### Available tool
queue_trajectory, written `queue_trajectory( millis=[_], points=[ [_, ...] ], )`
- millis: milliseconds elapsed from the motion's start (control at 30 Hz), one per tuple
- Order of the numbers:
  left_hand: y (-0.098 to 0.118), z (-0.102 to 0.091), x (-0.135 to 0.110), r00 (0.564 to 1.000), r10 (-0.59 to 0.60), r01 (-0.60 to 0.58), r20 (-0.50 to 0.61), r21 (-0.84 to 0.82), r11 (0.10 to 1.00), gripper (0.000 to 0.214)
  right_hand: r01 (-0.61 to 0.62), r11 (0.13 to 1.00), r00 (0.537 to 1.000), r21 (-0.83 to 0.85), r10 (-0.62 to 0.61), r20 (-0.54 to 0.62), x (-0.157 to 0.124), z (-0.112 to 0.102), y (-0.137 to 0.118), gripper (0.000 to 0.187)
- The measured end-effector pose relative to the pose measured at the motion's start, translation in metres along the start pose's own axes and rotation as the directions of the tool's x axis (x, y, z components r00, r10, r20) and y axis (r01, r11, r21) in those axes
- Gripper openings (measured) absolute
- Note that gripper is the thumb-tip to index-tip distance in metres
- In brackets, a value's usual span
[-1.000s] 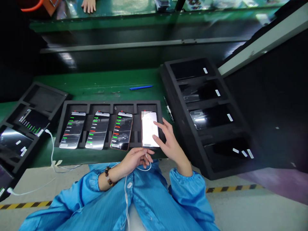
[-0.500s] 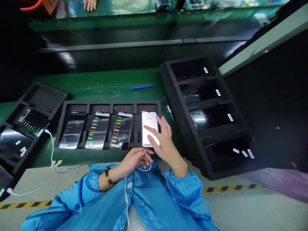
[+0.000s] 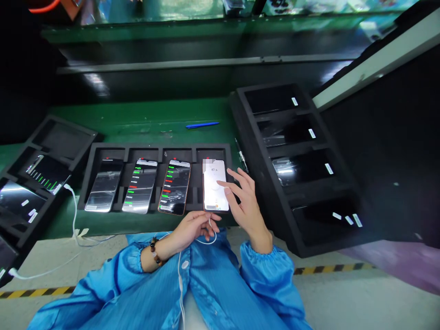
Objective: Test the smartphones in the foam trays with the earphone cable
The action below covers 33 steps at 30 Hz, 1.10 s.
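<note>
A black foam tray lies on the green bench with several phones in its slots. The rightmost phone shows a bright white screen. My right hand hovers over that screen's right side, fingers spread, one fingertip touching it. My left hand rests at the bench edge just below that phone, fingers curled round a white cable that runs down over my blue coat. The three phones to the left show dark screens with coloured lines.
A second black tray with dark phones slopes along the right. Another tray with phones and a white cable sits at the left. A blue pen lies on the green bench behind. Yellow-black floor tape runs below.
My right hand drew back to the right and off the lower part of the white screen, its fingertip now touching mid-screen. The other person's hand at the top has gone from view. My left hand stayed.
</note>
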<state>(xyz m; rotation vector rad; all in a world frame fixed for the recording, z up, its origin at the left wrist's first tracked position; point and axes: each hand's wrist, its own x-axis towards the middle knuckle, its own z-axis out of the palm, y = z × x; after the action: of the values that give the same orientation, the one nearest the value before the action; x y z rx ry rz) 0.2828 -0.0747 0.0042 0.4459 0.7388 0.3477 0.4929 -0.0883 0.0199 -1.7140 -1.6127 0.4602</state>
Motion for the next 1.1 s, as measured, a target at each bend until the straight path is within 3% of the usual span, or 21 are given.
queue_trajectory(
  millis=[333,1100],
  points=[
    [-0.002,-0.001,0.001,1.000,0.009,-0.009,0.001,-0.002,1.000,0.064,0.068,0.997,0.982,-0.037,-0.060,0.179,0.001,0.012,-0.012,0.045],
    [-0.002,-0.003,0.000,1.000,-0.002,0.001,0.007,0.029,1.000,0.057,-0.015,1.000,1.000,0.026,0.014,0.027,0.001,-0.001,-0.004,0.043]
  ],
)
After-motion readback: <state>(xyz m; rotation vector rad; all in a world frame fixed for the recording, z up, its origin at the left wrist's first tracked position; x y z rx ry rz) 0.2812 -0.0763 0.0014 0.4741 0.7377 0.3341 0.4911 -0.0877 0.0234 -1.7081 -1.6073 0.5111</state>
